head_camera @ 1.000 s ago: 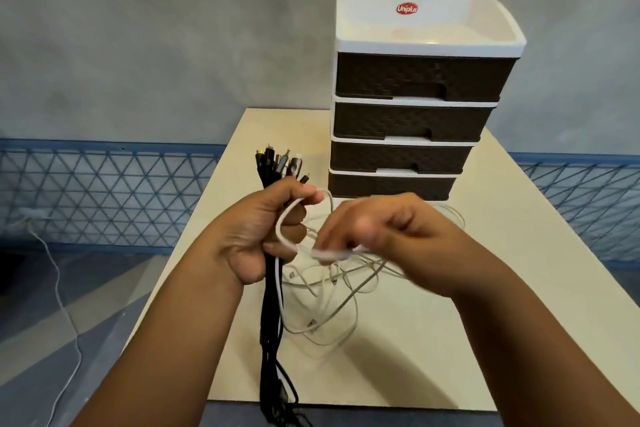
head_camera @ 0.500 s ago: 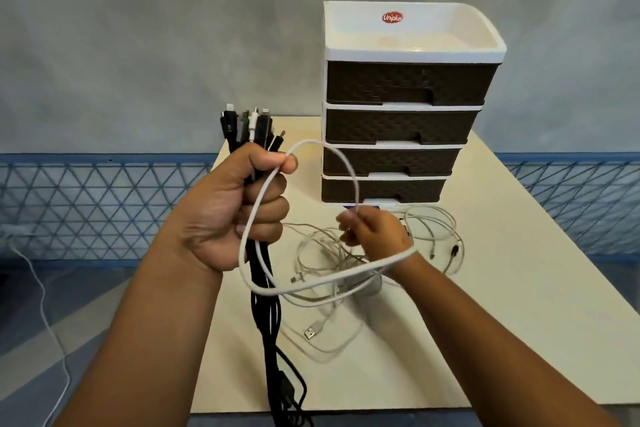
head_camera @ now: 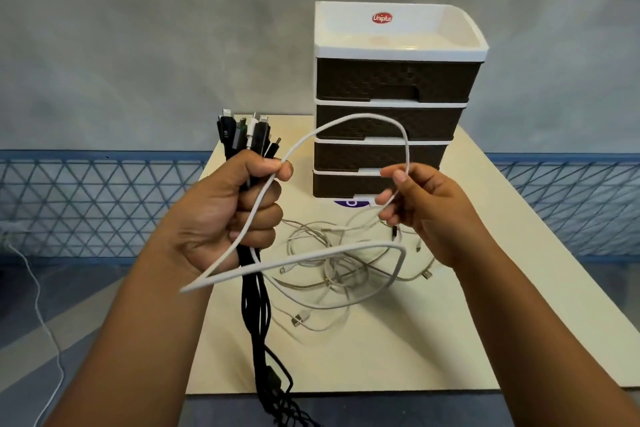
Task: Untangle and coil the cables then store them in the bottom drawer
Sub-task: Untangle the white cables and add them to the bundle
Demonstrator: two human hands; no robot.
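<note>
1. Since half a second ago: right hand (head_camera: 426, 215) has risen from the heap to level with the left hand (head_camera: 225, 215), drawing the white cable (head_camera: 363, 118) into a wide arch between them.
2. Left hand: fist wrapped tight round a bundle of cables (head_camera: 246, 135), plugs standing above the thumb, black tails hanging below the wrist past the surface (head_camera: 485, 322) edge. The white cable's near end is pinned under its thumb.
3. Right hand: fingers loosely curled, thumb and fingertips pinching the white cable where the arch comes down; a lower loop of it sags beneath both hands.
4. Tangled white cables (head_camera: 332, 274): lying on the surface below and between the hands, not yet sorted.
5. Drawer unit (head_camera: 394, 80): beyond the right hand, all four drawers closed; bottom drawer (head_camera: 343, 184) unopened.
6. Progress, as judged: early. Several cables gathered by their ends, one being freed; remaining untangling, all coiling and storing appear still to do.
</note>
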